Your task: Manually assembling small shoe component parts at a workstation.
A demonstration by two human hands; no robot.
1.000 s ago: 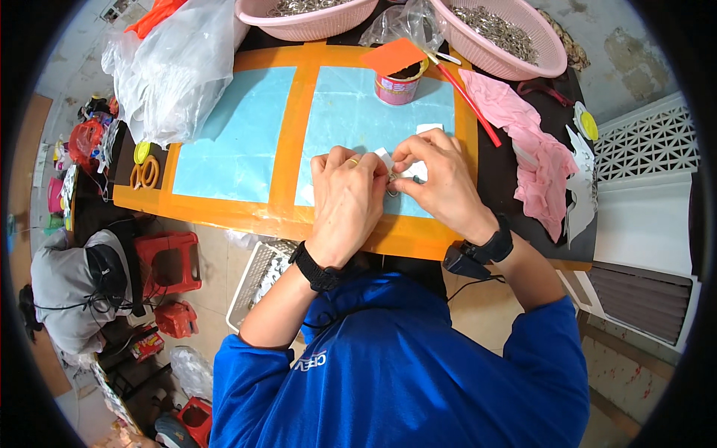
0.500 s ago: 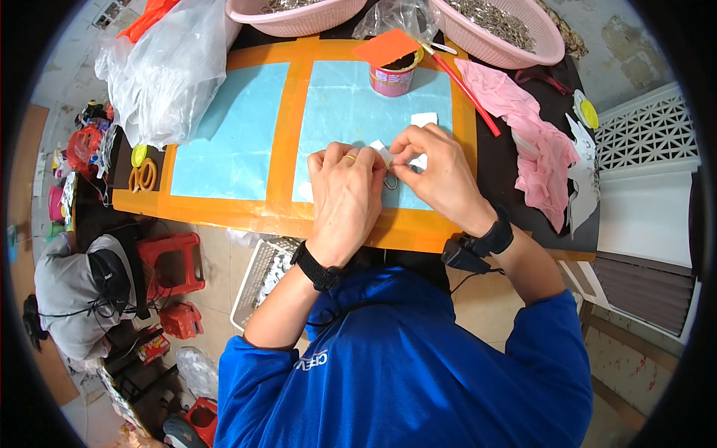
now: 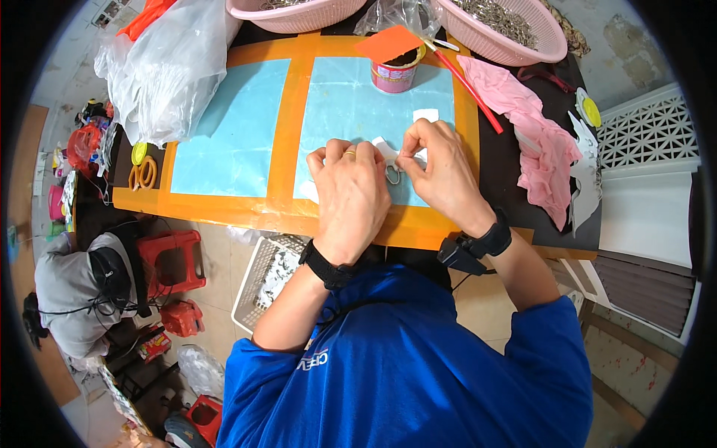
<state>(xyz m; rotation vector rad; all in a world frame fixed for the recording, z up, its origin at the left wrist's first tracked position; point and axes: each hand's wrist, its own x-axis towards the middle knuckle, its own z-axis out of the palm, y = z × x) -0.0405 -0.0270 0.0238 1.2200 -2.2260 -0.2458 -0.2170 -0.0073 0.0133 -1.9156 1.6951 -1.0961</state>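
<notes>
My left hand [image 3: 349, 190] rests knuckles-up on the light blue work surface [image 3: 358, 97], its fingers curled down so that whatever is under them is hidden. Just to the right, my right hand [image 3: 442, 175] pinches thumb and forefinger together; anything between the tips is too small to make out. A small silver metal hook or ring [image 3: 393, 174] lies between the two hands. Beside it is a white piece of paper or card [image 3: 384, 148]. Another white piece [image 3: 426, 115] lies beyond my right hand, and some white shows beneath that hand.
Behind stand a tin [image 3: 394, 78] with an orange card on it, a red stick-like tool [image 3: 478, 99] and pink baskets [image 3: 515, 41] of metal parts. Pink cloth [image 3: 534, 142] lies right, scissors [image 3: 143, 174] left. Below is a white basket [image 3: 258, 287]; a person [image 3: 82, 299] sits far left.
My right hand has shifted slightly right, away from the left hand, uncovering more of the metal piece. My left hand has moved a little to the right.
</notes>
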